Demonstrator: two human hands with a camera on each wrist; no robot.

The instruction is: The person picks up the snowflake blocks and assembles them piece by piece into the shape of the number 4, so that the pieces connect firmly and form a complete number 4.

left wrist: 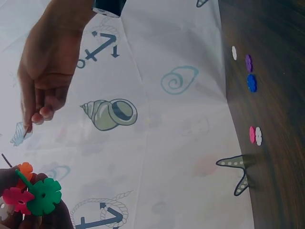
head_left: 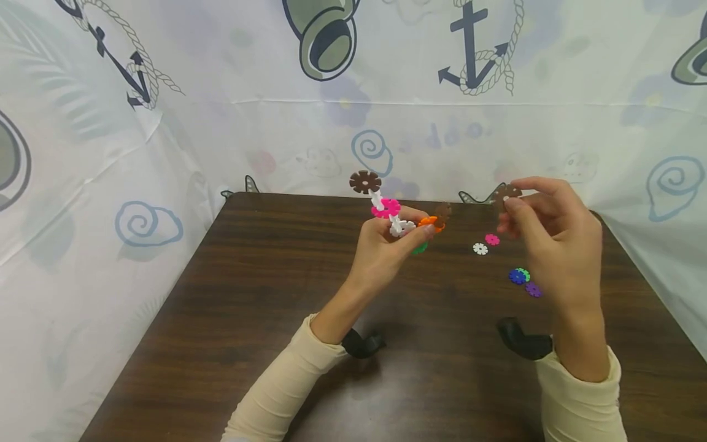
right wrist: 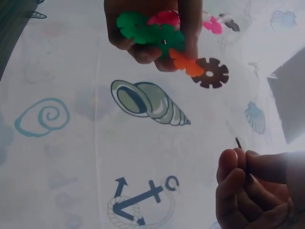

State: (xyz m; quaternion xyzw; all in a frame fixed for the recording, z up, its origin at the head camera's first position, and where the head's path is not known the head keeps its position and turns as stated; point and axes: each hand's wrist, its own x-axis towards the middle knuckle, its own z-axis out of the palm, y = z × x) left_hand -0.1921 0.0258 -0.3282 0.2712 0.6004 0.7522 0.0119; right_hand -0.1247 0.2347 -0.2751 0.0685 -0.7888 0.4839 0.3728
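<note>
My left hand (head_left: 378,255) grips a chain of interlocking notched plastic discs above the table. A brown disc (head_left: 365,182) tops the chain's upper-left end, followed by white pieces and a pink disc (head_left: 386,208). At the thumb sits an orange disc (head_left: 428,222) with another brown disc (right wrist: 210,73) joined to it. Green discs (right wrist: 133,27) hang by the left fingers in the right wrist view. To the right, my right hand (head_left: 566,245) pinches a single brown disc (head_left: 504,195) between thumb and forefinger, apart from the chain; the right wrist view has it edge-on.
On the dark wooden table (head_left: 248,294) lie loose discs: a white one (head_left: 480,248) beside a pink one (head_left: 492,239), and nearer the right arm a blue one (head_left: 517,276) overlapping a light green one, with a purple one (head_left: 533,290). A patterned cloth (head_left: 265,135) hangs behind.
</note>
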